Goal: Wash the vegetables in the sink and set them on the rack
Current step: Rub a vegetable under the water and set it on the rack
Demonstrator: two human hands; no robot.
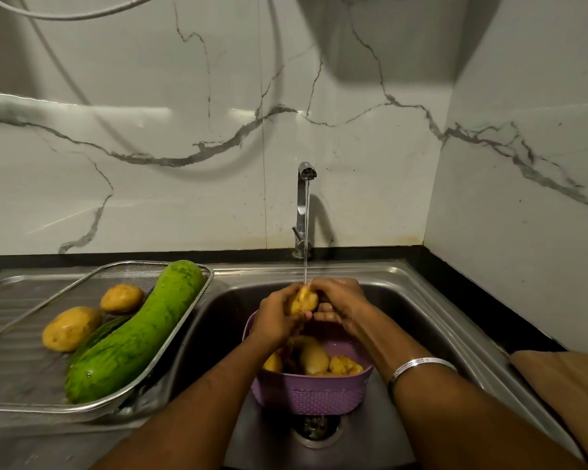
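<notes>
Potato [302, 300]: under the tap [305, 205], gripped by left hand [275, 320] and right hand [342, 305]. Basket [311, 390]: below the tap, holding potatoes. Rack [170, 351]: left of the tap.

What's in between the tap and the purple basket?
In the head view, a thin stream of water falls from the tap onto a potato held by both hands, left hand and right hand, above the purple basket.
</notes>
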